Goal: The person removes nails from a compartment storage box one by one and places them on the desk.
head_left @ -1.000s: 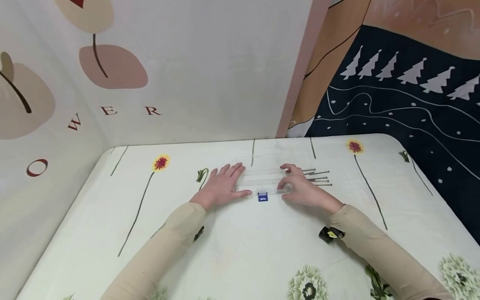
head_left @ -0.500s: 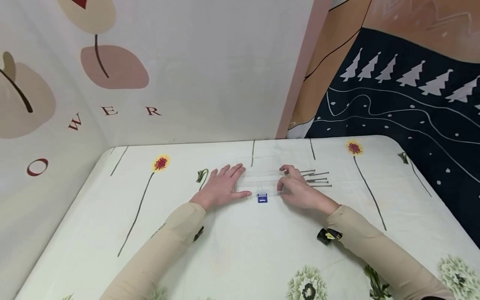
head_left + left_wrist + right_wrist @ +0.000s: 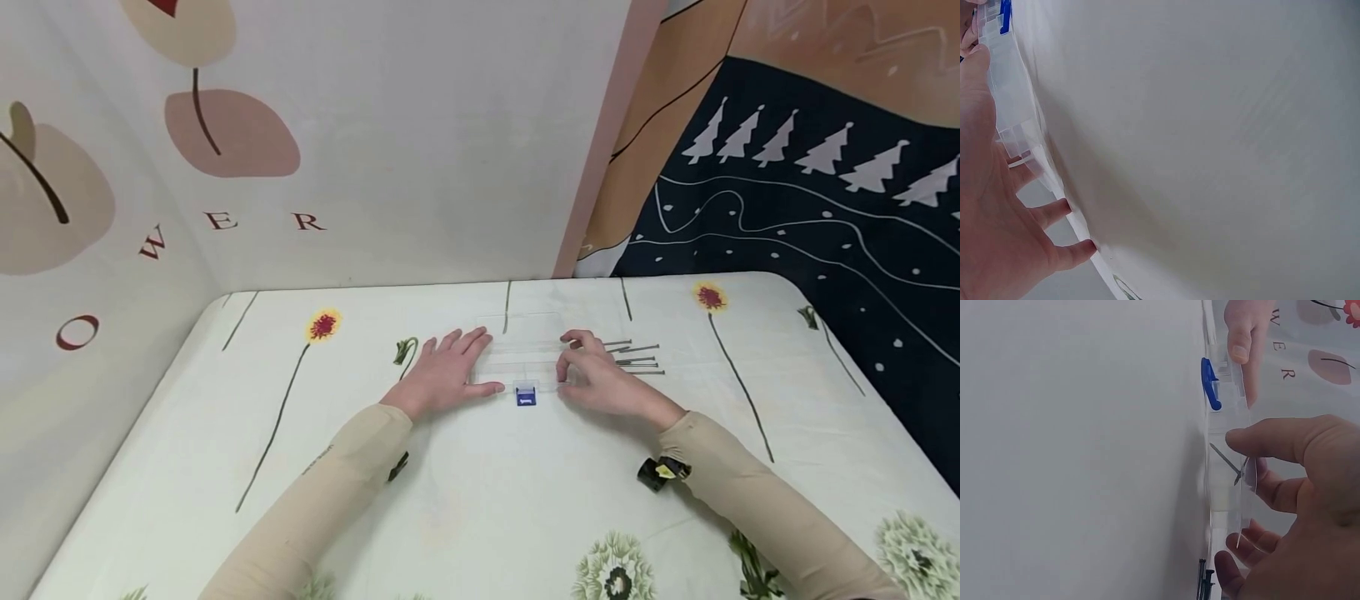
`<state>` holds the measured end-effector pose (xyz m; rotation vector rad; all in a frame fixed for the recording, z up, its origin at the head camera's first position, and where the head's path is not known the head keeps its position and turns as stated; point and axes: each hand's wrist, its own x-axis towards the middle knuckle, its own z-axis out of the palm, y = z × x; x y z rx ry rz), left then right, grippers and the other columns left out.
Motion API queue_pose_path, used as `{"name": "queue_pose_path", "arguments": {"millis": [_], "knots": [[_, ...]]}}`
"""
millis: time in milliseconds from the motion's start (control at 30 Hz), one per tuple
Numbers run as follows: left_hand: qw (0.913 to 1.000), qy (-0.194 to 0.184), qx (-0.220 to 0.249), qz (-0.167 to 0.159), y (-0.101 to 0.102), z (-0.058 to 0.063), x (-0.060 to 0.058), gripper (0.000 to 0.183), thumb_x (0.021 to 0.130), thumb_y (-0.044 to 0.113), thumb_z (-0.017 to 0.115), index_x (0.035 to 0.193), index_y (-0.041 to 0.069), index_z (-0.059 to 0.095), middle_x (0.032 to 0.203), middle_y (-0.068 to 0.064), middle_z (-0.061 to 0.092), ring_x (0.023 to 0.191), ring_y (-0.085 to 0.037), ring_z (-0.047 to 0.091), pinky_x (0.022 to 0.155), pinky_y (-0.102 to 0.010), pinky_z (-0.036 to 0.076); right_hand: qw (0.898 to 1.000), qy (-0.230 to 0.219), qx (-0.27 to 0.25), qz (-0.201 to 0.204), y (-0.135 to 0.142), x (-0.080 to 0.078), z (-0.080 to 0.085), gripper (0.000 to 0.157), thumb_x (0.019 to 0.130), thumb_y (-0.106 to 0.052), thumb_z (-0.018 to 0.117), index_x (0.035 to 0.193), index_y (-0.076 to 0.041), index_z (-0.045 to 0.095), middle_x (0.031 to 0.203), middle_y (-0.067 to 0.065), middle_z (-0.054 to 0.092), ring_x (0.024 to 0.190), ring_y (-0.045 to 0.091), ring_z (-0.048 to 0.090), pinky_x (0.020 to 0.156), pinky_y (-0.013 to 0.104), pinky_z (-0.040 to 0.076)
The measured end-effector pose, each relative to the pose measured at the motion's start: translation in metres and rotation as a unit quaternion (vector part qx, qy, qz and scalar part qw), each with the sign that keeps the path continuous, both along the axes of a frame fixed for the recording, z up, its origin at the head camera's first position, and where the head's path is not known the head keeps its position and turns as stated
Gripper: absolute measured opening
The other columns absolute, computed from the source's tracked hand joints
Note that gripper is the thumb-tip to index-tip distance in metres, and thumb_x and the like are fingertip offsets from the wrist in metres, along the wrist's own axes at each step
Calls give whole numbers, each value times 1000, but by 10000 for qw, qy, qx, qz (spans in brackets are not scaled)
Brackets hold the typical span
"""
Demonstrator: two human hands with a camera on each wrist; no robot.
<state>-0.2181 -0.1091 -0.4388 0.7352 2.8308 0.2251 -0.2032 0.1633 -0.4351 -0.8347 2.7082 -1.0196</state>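
A clear plastic box [image 3: 517, 372] with a blue latch [image 3: 526, 396] lies on the table, its transparent lid [image 3: 525, 327] folded back behind it. My left hand [image 3: 442, 375] rests at the box's left end with straight, spread fingers; the thumb touches the near corner. Over the right end, my right hand [image 3: 603, 381] has bent fingers, with thumb and index finger apart. In the right wrist view, a nail [image 3: 1225, 459] lies slanted within the box, below that thumb [image 3: 1254, 437]. Whether a fingertip touches the nail is hard to tell.
Several loose nails [image 3: 637, 361] lie on the table just right of my right hand. A white cloth [image 3: 480, 500] with printed flowers covers the table. Printed curtains [image 3: 420, 167] stand along the back and sides.
My right thumb and index finger came closer together over the box's right end half a second ago, and have parted since. The left hand stays where it was.
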Motion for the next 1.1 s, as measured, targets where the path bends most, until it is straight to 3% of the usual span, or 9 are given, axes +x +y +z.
{"name": "queue_pose_path", "arguments": {"millis": [767, 1000, 1100], "knots": [[10000, -4, -62, -11, 2, 3, 1, 88, 89, 70, 44, 154, 14, 25, 159, -4, 19, 142, -36, 20, 108, -62, 18, 9996, -143, -73, -249, 31, -1, 8, 9, 88, -7, 65, 85, -14, 59, 135, 19, 45, 126, 42, 34, 97, 59, 31], [10000, -3, -52, 3, 1, 2, 1, 89, 89, 70, 44, 154, 14, 24, 160, -4, 18, 142, -36, 20, 108, -62, 18, 9989, -98, -284, -350, 48, 0, 12, 10, 90, -6, 66, 86, -14, 61, 133, 19, 46, 125, 41, 33, 93, 53, 40], [10000, 12, -22, -5, 1, 2, 1, 89, 89, 70, 44, 154, 13, 24, 160, -4, 18, 142, -36, 20, 108, -62, 18, 9987, -11, -339, -382, 55, -1, 12, 8, 90, -6, 67, 87, -11, 62, 131, 20, 47, 123, 42, 34, 97, 55, 35]]}}
